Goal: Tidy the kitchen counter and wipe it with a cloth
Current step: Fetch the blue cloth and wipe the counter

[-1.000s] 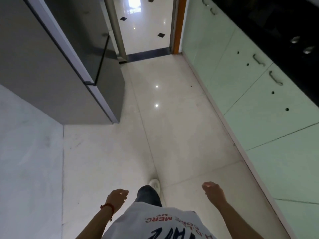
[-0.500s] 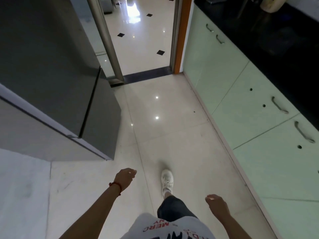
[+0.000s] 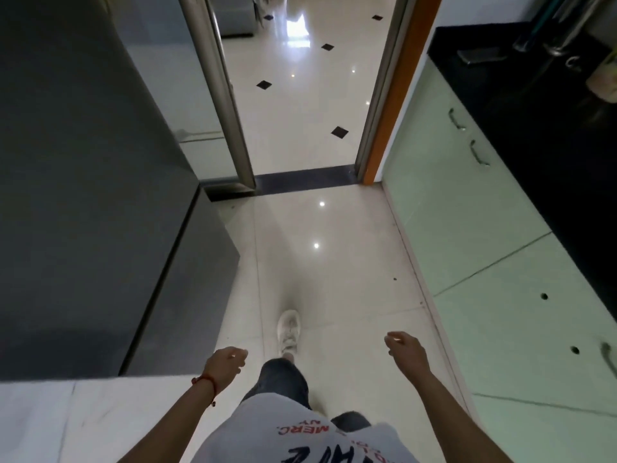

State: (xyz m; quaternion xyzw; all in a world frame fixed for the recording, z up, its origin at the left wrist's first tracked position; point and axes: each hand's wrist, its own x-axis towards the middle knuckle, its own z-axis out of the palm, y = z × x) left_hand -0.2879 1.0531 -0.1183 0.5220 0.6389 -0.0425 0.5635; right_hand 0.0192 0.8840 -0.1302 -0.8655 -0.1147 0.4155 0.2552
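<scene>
A person stands on a glossy pale tiled floor (image 3: 334, 269) in a narrow kitchen, looking down past a white printed shirt (image 3: 300, 436) and dark trousers. The left hand (image 3: 224, 364) hangs in front of the body above the floor, its fingers loosely curled and holding nothing; a red thread bracelet (image 3: 204, 382) circles that wrist. The right hand (image 3: 408, 354) is out to the other side, also over the floor, fingers relaxed and slightly bent, holding nothing. One white shoe (image 3: 288, 330) is planted on the floor between the two hands. On the left rises a tall dark grey fridge (image 3: 86, 202). On the right runs a row of pale green cupboard doors (image 3: 467, 222) with metal handles, and above them lies the black desk (image 3: 547, 138), well apart from both hands. At the far end of that desk there is a flat dark object (image 3: 480, 56), some upright metal items (image 3: 561, 25) and something pale at the picture's edge; they are too dim to identify. No cloth can be made out. Straight ahead an open doorway with an orange frame edge (image 3: 397, 91) leads to a floor with small black diamond tiles.
</scene>
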